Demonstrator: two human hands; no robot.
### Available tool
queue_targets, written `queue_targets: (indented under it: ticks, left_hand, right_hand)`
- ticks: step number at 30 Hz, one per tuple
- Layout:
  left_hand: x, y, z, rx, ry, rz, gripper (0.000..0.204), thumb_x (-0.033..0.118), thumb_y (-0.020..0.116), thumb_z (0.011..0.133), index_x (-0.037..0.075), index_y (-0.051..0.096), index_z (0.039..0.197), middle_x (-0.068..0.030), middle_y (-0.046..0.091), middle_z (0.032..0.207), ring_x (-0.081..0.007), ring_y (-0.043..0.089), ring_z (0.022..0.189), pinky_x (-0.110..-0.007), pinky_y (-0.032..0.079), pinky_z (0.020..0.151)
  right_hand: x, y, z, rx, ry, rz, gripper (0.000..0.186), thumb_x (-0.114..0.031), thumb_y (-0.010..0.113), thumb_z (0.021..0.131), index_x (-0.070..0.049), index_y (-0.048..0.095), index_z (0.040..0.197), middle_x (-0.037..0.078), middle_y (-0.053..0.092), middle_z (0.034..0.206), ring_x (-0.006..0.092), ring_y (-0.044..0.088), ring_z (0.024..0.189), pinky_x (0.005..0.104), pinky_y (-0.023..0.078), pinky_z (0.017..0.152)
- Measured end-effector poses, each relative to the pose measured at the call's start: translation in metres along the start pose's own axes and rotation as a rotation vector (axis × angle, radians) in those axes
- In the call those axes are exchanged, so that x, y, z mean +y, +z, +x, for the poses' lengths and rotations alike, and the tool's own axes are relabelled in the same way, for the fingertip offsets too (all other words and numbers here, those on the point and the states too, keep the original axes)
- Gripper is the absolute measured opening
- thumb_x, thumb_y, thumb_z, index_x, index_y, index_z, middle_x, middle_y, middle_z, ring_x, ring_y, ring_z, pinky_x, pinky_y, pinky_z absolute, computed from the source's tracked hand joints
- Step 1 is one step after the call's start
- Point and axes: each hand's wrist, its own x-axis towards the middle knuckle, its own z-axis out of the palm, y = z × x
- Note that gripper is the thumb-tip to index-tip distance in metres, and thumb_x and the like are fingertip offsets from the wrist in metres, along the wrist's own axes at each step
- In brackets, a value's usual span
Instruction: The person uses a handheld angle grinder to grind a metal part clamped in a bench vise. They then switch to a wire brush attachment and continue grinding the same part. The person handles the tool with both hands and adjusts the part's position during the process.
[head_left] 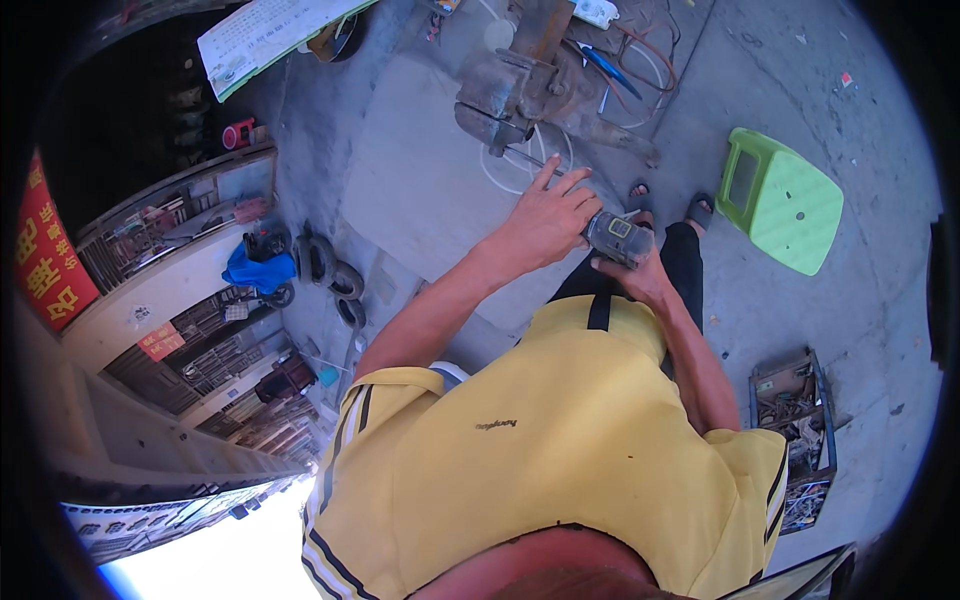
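Observation:
My right hand (645,278) is wrapped round the grip of a dark cordless drill (618,238), whose battery end faces up toward me. My left hand (548,218) lies over the front of the drill, fingers curled on it with the index finger stretched forward; the chuck is mostly hidden under it. A thin rod runs from beyond my left fingertips to the jaws of a rusty bench vise (492,98). Whether its tip is inside a workpiece cannot be made out. White tubing (492,180) loops below the vise.
A green plastic stool (790,200) stands to the right. At lower right is a crate of scrap parts (795,420). Blue-handled pliers (608,72) and cables lie behind the vise. Old tyres (345,282) and a blue cover (260,265) are at left. A printed board (270,40) sits at upper left.

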Motion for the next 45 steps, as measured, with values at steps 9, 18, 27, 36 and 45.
queue_targets:
  ticks: [9,18,27,36,45]
  left_hand:
    - [0.047,0.026,-0.009,0.525,-0.316,-0.443,0.043,0.018,0.074,0.089,0.004,0.057,0.126,-0.0163,0.055,0.132,-0.0335,0.052,0.126,-0.047,0.042,0.108]
    - [0.026,0.100,0.004,0.705,-0.755,-1.248,0.050,0.038,0.060,0.104,-0.002,0.049,0.131,-0.0108,0.058,0.118,-0.0142,0.058,0.106,-0.029,0.049,0.081]
    - [0.002,0.090,0.014,0.432,-0.651,-2.094,0.050,0.047,0.067,0.097,0.004,0.060,0.121,-0.0039,0.068,0.094,-0.0103,0.061,0.065,-0.024,0.045,0.043]
    - [-0.006,0.102,0.007,0.469,-0.608,-2.198,0.052,0.048,0.071,0.094,0.004,0.062,0.120,-0.0055,0.070,0.098,-0.0114,0.062,0.069,-0.025,0.046,0.046]
    - [-0.003,0.100,0.018,0.503,-0.745,-1.962,0.042,0.044,0.066,0.100,0.006,0.065,0.117,0.0009,0.069,0.091,-0.0026,0.053,0.062,-0.021,0.034,0.045]
  right_hand:
    - [0.009,0.009,0.043,0.113,0.409,0.672,0.020,-0.012,0.074,0.086,-0.003,0.068,0.103,0.003,0.065,0.083,0.0146,0.062,0.066,0.0290,0.050,0.059]
    - [0.023,0.038,0.063,0.099,0.472,0.755,0.013,-0.016,0.070,0.089,-0.003,0.067,0.091,0.006,0.066,0.079,0.0168,0.062,0.065,0.0319,0.050,0.061]
    - [0.026,0.030,0.056,-0.008,0.345,0.690,0.013,-0.003,0.075,0.083,-0.002,0.069,0.095,0.005,0.066,0.076,0.0162,0.063,0.064,0.0316,0.052,0.060]
    - [0.017,0.035,0.058,0.037,0.182,0.429,0.013,-0.001,0.075,0.082,-0.002,0.069,0.093,0.005,0.066,0.076,0.0155,0.063,0.062,0.0310,0.052,0.056]
    - [0.038,0.047,0.069,0.067,0.281,0.644,0.006,-0.004,0.070,0.082,-0.002,0.069,0.088,0.007,0.065,0.075,0.0187,0.062,0.061,0.0326,0.050,0.058]
